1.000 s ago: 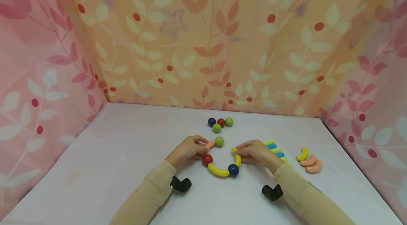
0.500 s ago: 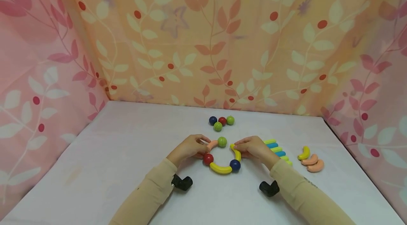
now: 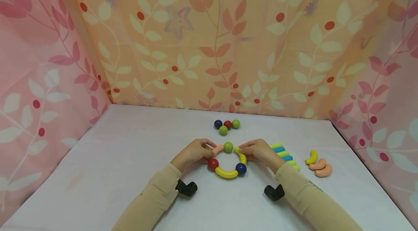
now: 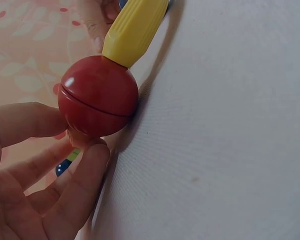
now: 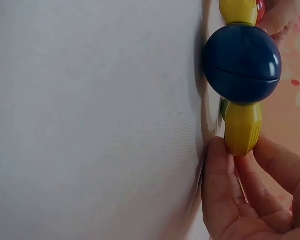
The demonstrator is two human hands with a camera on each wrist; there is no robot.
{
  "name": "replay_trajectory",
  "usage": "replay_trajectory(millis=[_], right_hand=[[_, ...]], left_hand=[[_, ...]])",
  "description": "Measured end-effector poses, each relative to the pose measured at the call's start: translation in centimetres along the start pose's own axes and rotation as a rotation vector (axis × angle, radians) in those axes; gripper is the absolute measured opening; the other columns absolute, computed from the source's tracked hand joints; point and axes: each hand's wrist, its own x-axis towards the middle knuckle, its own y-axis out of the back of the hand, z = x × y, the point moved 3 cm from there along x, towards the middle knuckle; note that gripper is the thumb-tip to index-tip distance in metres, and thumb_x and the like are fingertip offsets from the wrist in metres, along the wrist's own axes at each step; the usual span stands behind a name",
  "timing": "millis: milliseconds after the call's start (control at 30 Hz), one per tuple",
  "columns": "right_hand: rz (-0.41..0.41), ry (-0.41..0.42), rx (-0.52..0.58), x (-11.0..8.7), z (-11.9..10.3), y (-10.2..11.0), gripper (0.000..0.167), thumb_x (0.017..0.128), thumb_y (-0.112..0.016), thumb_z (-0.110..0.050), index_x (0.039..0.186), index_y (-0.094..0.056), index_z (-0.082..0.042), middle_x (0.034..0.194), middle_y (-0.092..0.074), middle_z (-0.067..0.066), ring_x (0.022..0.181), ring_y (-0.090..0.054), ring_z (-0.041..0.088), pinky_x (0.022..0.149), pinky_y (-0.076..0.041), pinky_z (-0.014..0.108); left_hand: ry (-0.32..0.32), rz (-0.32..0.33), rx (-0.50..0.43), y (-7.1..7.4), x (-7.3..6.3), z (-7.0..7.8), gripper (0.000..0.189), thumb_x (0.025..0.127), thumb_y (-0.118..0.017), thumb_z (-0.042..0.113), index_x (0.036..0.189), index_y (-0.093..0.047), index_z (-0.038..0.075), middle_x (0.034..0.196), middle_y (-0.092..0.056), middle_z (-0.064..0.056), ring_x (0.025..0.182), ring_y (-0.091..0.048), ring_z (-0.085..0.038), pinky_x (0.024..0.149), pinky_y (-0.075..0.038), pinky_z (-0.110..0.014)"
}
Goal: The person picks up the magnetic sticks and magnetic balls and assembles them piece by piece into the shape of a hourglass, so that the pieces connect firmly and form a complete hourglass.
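Note:
A ring of balls and curved rods lies on the white table. My left hand (image 3: 197,151) pinches its salmon curved rod (image 3: 217,149), with fingertips right at the red ball (image 4: 98,96) in the left wrist view. My right hand (image 3: 261,153) grips the right-hand yellow curved rod (image 5: 242,127) between thumb and fingers. That rod runs from the blue ball (image 3: 241,169) up to a tip close beside the green ball (image 3: 228,147), which sits on the salmon rod's far end. Another yellow curved rod (image 3: 226,173) joins the red and blue balls at the front.
Behind the ring sit loose balls: a blue one (image 3: 218,124), a red one (image 3: 228,125) and two green. Straight green and blue rods (image 3: 286,158) lie partly hidden beyond my right hand. Farther right are a yellow curved rod (image 3: 311,157) and two salmon ones (image 3: 323,170). Patterned curtains enclose the table.
My right hand has moved left, swinging the tip of its yellow rod toward the green ball, so the gap there has narrowed. My left hand keeps its hold on the salmon rod.

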Motion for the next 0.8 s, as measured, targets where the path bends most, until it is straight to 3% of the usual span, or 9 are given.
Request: replay_trajectory(millis=[800], right_hand=[[-0.030, 0.028, -0.034, 0.14, -0.28, -0.02, 0.028, 0.093, -0.069, -0.014, 0.117, -0.071, -0.001, 0.116, -0.071, 0.014, 0.087, -0.065, 0.017, 0.085, -0.060, 0.030]], left_hand=[[0.001, 0.014, 0.016, -0.07, -0.05, -0.01, 0.034, 0.085, -0.076, 0.017, 0.117, -0.066, 0.013, 0.103, -0.062, -0.011, 0.081, -0.064, -0.020, 0.076, -0.060, -0.028]])
